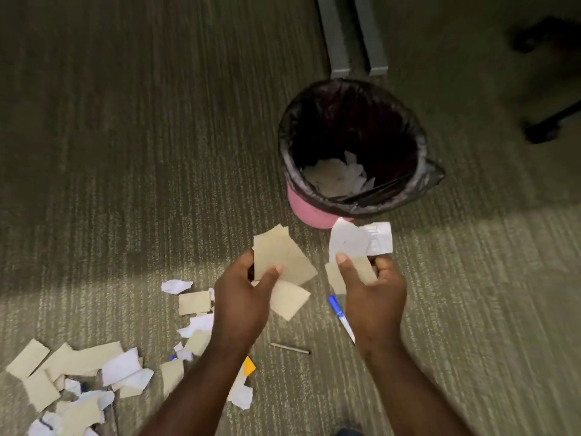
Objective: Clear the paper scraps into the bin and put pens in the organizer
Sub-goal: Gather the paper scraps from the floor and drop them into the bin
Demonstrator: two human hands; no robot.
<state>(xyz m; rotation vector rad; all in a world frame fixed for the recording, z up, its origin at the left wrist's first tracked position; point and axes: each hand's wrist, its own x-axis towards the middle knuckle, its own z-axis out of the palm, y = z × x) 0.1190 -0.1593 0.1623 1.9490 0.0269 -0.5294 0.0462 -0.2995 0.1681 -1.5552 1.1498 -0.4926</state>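
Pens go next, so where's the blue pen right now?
The blue pen lies on the carpet in the head view, just left of the right hand, partly hidden by it, below the bin.

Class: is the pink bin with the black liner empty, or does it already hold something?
Not empty. The pink bin with the black liner stands upright, with white paper scraps at its bottom.

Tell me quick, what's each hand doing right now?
Left hand: closed on tan paper scraps.
Right hand: closed on white and tan paper scraps, just short of the bin.
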